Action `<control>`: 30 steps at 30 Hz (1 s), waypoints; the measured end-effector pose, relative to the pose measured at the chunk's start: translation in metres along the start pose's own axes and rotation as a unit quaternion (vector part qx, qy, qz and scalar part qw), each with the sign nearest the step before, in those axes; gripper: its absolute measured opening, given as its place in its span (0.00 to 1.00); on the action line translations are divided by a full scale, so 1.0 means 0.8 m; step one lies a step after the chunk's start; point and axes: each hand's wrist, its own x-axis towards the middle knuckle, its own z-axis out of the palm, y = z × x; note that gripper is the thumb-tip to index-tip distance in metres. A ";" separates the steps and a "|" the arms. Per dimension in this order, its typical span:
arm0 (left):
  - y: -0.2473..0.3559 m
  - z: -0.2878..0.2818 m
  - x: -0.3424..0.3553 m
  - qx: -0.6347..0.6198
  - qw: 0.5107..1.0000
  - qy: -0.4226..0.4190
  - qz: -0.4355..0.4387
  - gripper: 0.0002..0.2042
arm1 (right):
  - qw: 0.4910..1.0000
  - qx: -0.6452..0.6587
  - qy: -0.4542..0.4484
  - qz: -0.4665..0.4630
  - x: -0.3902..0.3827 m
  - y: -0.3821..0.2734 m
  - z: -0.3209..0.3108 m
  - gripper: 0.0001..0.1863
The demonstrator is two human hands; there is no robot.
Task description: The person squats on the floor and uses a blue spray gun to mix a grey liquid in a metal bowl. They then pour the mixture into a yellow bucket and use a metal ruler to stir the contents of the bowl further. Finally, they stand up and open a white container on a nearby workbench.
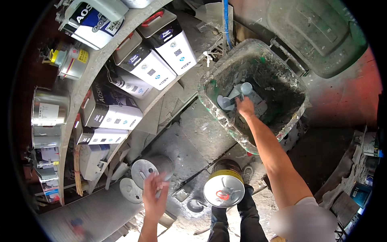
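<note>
My right hand reaches into a grimy, paint-crusted bin, its fingers closed on something I cannot make out beside a pale cup and other light scraps. My left hand, slightly blurred, has its fingers apart over the grey metal containers with holed lids at the lower left. A drum with a silver top, yellow rim and red ring stands by my legs at the bottom middle.
Shelves on the left hold several white-and-black square cans and round tins. A grey-green bin lid leans at the upper right. A blue hose hangs behind the bin. Cluttered edging lines the right.
</note>
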 end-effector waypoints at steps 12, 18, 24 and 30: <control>-0.091 -0.060 -0.207 -0.101 0.982 0.010 -0.162 0.26 | 0.939 0.322 0.090 0.081 -0.053 -0.033 -0.096 0.20; -0.086 -0.091 -0.253 -0.058 0.991 0.016 -0.120 0.25 | 0.743 0.602 0.164 0.243 -0.136 -0.012 -0.140 0.18; -0.128 -0.122 -0.344 -0.069 0.986 0.049 -0.142 0.26 | 0.589 0.753 0.163 0.244 -0.250 -0.022 -0.165 0.17; -0.141 -0.106 -0.472 -0.116 0.974 0.085 -0.173 0.26 | 0.443 0.882 0.024 0.161 -0.324 -0.005 -0.194 0.27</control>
